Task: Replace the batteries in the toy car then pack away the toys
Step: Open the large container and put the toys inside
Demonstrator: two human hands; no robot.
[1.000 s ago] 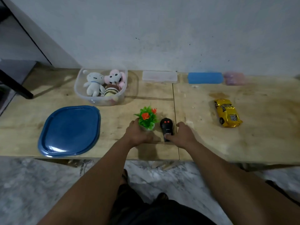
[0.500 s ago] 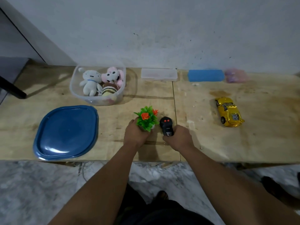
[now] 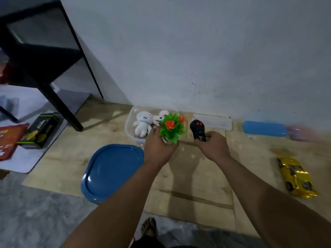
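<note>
My left hand [image 3: 158, 148] grips a small plastic plant [image 3: 172, 127] with green leaves and orange flowers, held up in front of the clear tub [image 3: 129, 126]. The tub holds a white plush [image 3: 142, 122] and a pink plush [image 3: 160, 115]. My right hand [image 3: 213, 146] holds a black remote control [image 3: 197, 129] with two red buttons, lifted off the wooden table [image 3: 197, 176]. The yellow toy car [image 3: 296, 178] lies on the table at the right, away from both hands.
A blue lid [image 3: 112, 171] lies at the table's front left. Along the wall sit a clear flat case [image 3: 217, 122], a blue case [image 3: 264, 128] and a pink one [image 3: 300, 133]. A black frame [image 3: 59, 102] and boxes [image 3: 41, 129] stand at the left.
Both hands have lifted off the table, carrying the plant and the remote up and toward the tub. The view has swung left and blurred.
</note>
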